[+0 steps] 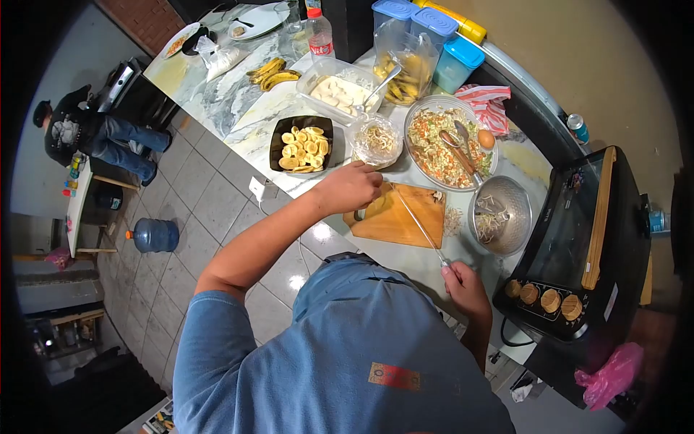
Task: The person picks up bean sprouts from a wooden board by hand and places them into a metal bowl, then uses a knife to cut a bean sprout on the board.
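My left hand (350, 188) is closed, its fingers pressed together at the upper left edge of the wooden cutting board (390, 220); what it pinches is hidden. Just above it sits a plastic bag of bean sprouts (374, 139). My right hand (468, 291) is wrapped round the handle end of a long thin metal utensil (419, 223), which slants across the board towards my left hand. A black bowl of sliced bananas (301, 145) stands to the left. Right of the board are a large bowl of shredded vegetables (441, 148) and a metal colander (500, 217) with sprouts inside.
A container of pale batter (337, 92), whole bananas (273, 74) and a red-capped bottle (319, 36) stand farther back. On the right is a toaster oven (571, 239). Another person (87, 137) stands far left, beyond a blue water jug (156, 235) on the floor.
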`<action>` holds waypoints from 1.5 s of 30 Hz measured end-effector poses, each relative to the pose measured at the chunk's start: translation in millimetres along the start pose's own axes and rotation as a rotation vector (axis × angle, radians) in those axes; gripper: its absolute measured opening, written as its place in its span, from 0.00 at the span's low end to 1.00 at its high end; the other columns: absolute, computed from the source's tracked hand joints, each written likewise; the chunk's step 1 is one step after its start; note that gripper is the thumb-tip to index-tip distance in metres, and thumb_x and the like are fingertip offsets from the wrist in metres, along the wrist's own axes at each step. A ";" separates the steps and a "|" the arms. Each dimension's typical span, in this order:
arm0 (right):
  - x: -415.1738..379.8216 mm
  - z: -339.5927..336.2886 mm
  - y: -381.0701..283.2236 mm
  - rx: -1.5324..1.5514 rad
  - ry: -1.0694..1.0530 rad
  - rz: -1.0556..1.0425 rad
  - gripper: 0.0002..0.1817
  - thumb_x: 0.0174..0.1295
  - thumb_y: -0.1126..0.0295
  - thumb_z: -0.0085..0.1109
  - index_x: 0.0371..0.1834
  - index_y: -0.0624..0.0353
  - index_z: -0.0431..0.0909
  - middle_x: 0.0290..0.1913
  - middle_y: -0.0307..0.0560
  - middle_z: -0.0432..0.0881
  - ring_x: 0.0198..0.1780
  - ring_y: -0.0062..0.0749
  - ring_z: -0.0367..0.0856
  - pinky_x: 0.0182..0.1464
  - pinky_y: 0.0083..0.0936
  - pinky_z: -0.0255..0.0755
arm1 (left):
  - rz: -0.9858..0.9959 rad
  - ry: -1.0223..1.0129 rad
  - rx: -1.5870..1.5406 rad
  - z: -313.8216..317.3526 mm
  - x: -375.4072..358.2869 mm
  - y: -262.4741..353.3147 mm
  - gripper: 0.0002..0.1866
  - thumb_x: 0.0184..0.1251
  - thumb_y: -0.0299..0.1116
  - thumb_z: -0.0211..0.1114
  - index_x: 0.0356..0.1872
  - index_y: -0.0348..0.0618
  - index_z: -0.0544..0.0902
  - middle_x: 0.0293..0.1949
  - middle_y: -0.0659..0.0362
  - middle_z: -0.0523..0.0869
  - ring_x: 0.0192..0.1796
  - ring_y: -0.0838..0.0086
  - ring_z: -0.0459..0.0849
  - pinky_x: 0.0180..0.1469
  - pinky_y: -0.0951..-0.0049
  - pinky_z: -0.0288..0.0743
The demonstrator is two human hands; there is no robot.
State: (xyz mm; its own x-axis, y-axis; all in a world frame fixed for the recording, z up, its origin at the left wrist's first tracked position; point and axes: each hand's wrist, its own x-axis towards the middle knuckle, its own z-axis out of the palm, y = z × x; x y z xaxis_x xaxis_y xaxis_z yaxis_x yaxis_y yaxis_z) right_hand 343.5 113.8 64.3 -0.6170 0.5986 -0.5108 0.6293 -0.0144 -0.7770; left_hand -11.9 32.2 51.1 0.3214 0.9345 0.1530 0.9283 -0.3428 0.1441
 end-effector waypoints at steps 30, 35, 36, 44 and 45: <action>-27.5 -24.0 32.3 -0.015 0.142 -0.049 0.15 0.71 0.60 0.60 0.37 0.65 0.78 0.22 0.42 0.75 0.27 0.22 0.71 0.31 0.27 0.67 | -0.843 0.197 -0.438 59.9 16.5 86.9 0.11 0.64 0.38 0.67 0.39 0.41 0.89 0.32 0.51 0.90 0.35 0.54 0.88 0.40 0.58 0.81; -36.3 -10.1 20.2 -0.056 0.179 0.035 0.17 0.71 0.58 0.60 0.36 0.64 0.78 0.22 0.43 0.75 0.27 0.24 0.71 0.31 0.29 0.66 | -0.720 0.348 -0.277 77.5 15.6 78.3 0.11 0.63 0.38 0.68 0.37 0.41 0.90 0.31 0.49 0.89 0.35 0.54 0.87 0.43 0.56 0.80; -37.1 -7.4 18.3 -0.066 0.189 0.040 0.18 0.71 0.57 0.59 0.35 0.65 0.77 0.22 0.43 0.74 0.26 0.24 0.71 0.31 0.29 0.66 | -0.714 0.346 -0.285 78.6 15.2 77.6 0.11 0.63 0.38 0.68 0.37 0.41 0.90 0.31 0.49 0.89 0.35 0.54 0.87 0.43 0.56 0.80; -40.1 25.0 0.6 0.056 0.198 0.077 0.19 0.74 0.58 0.54 0.34 0.65 0.76 0.22 0.49 0.77 0.25 0.31 0.76 0.32 0.32 0.68 | -0.928 0.122 -0.428 59.2 17.6 82.9 0.14 0.64 0.45 0.68 0.36 0.45 0.91 0.29 0.48 0.89 0.34 0.52 0.88 0.42 0.56 0.81; -40.7 29.0 -1.8 0.079 0.186 0.079 0.19 0.75 0.58 0.53 0.34 0.65 0.76 0.23 0.50 0.78 0.26 0.33 0.77 0.32 0.33 0.68 | -0.925 0.115 -0.433 62.0 16.6 83.1 0.14 0.64 0.45 0.68 0.36 0.45 0.91 0.29 0.48 0.89 0.34 0.52 0.88 0.42 0.56 0.81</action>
State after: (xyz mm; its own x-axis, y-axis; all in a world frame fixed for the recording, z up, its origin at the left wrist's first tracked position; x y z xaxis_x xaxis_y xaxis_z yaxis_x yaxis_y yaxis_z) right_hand 353.8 66.3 75.8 -0.4647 0.7309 -0.4998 0.6288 -0.1250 -0.7675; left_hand 82.1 25.1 4.9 -0.5265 0.8433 -0.1077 0.6487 0.4804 0.5903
